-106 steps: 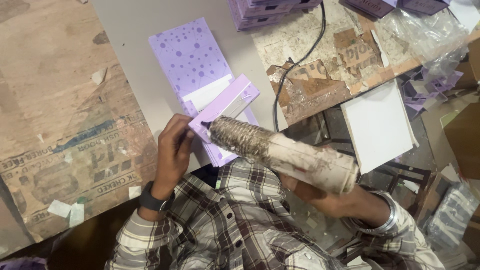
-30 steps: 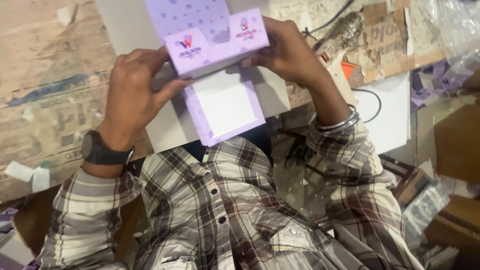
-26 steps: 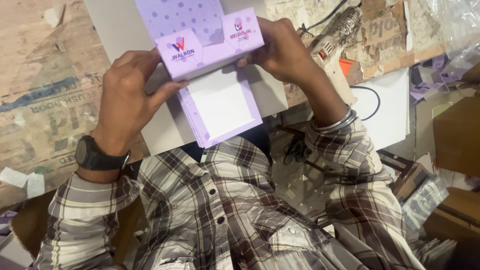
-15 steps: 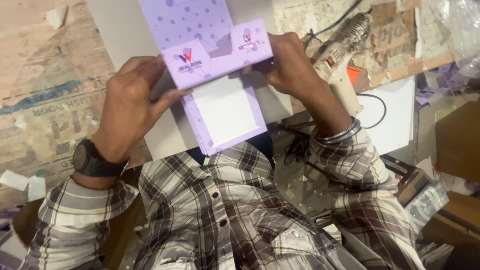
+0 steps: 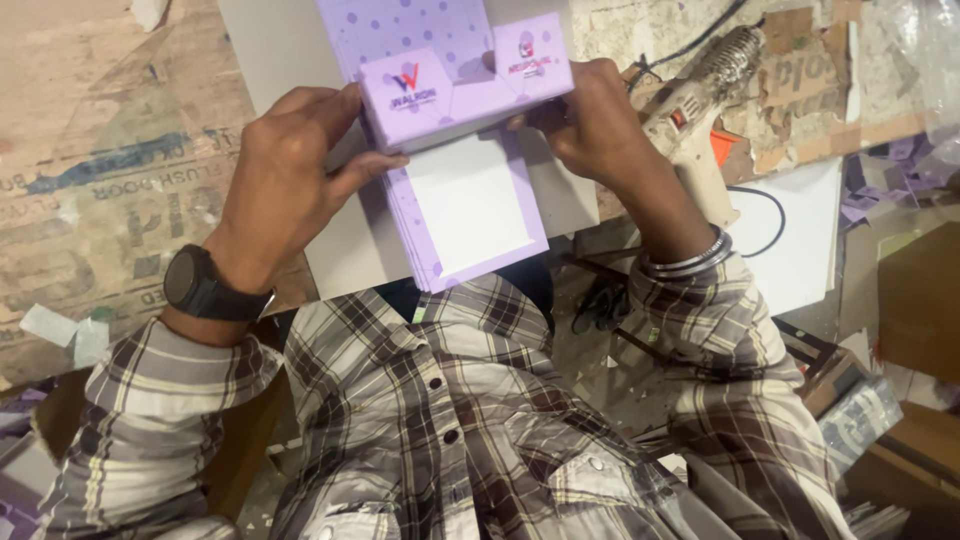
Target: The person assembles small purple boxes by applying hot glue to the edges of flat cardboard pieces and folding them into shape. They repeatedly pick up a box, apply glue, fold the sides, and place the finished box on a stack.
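A flat purple cardboard box piece (image 5: pixel 455 95) with dots and a white inner panel lies on a grey board (image 5: pixel 290 60) in front of me. My left hand (image 5: pixel 290 170) presses on its left folded flap, thumb under the edge. On the right folded flap, my right hand (image 5: pixel 590 125) holds the box with its fingers curled behind it. Both flaps stand folded up over the white panel (image 5: pixel 470 205). A dark watch is on my left wrist, metal bangles on my right.
A dirty hot glue gun (image 5: pixel 700 100) lies to the right on the worn cardboard-covered table (image 5: pixel 110 180), its black cord trailing. A white sheet (image 5: pixel 790 230) sits at the right. Purple scraps and paper bits lie around.
The glue gun has left my right hand and now lies on the table. Both hands took hold of the purple box flaps and keep pressing them; the box shifted slightly.
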